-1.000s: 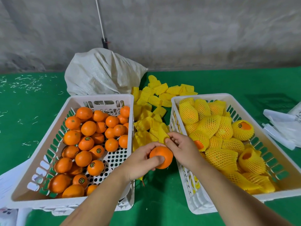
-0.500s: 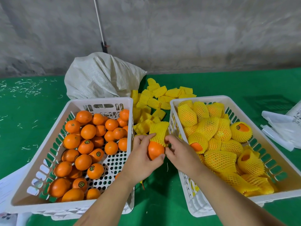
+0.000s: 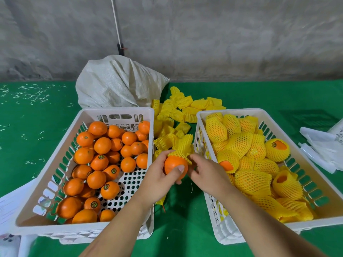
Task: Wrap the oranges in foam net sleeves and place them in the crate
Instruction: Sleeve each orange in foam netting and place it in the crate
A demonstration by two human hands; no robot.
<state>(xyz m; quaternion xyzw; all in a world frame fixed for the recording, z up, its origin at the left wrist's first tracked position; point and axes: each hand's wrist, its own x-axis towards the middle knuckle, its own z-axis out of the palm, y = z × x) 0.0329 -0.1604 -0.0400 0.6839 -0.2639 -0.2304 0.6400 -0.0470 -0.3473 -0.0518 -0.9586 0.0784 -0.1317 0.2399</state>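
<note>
both hands work btwn crates: left hand (image 3: 159,178) grips orange (image 3: 173,166); right hand (image 3: 207,172) prob. pinches sleeve (image 3: 182,147).

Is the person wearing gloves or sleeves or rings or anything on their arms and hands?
No. Both arms are bare right down to the bottom of the picture, with no sleeves showing. The left hand and right hand have no gloves, and no rings, watch or bracelets show. The fingers have short, plain nails with no polish.
</note>
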